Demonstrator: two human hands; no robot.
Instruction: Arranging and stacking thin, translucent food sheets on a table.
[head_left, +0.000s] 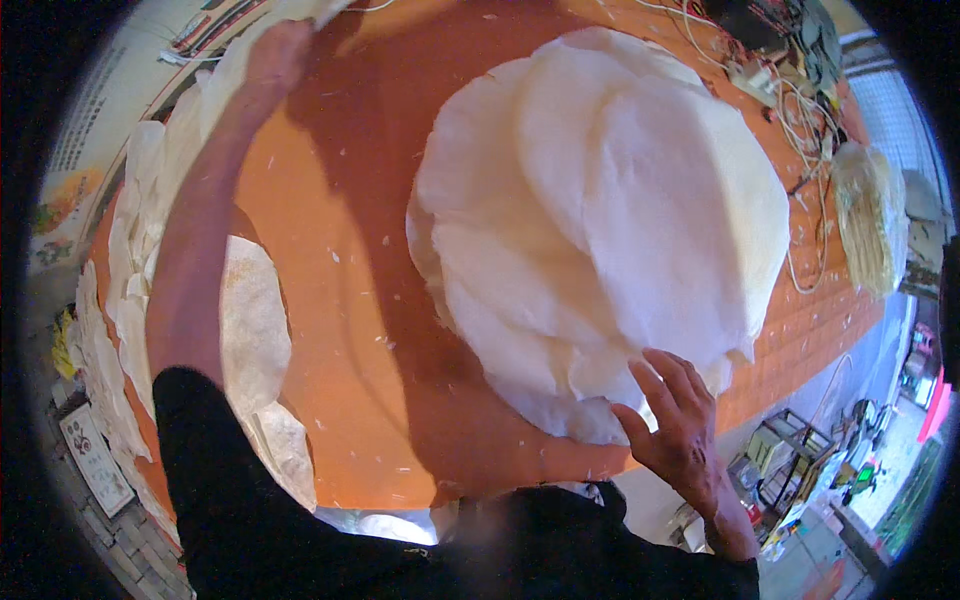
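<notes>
Several thin, round, off-white sheets (555, 225) lie overlapping in a pile on an orange tabletop (337, 300). My right hand (675, 427) is at the pile's near right edge, thumb and fingers spread; whether it touches the sheets is not clear. Stretched far forward to the upper left, my left hand (281, 49) is blurred, beside a pale sheet at the picture's top edge; its grip cannot be made out. Under and beside my left forearm lie more pale sheets (255, 322), partly hidden by the arm.
More thin sheets (135, 225) line the table's left side. Tangled cables (806, 120) and a power strip lie at the upper right, near a clear plastic bag of pale strips (866, 217). A metal-framed rack (795, 457) stands beyond the table's lower right edge.
</notes>
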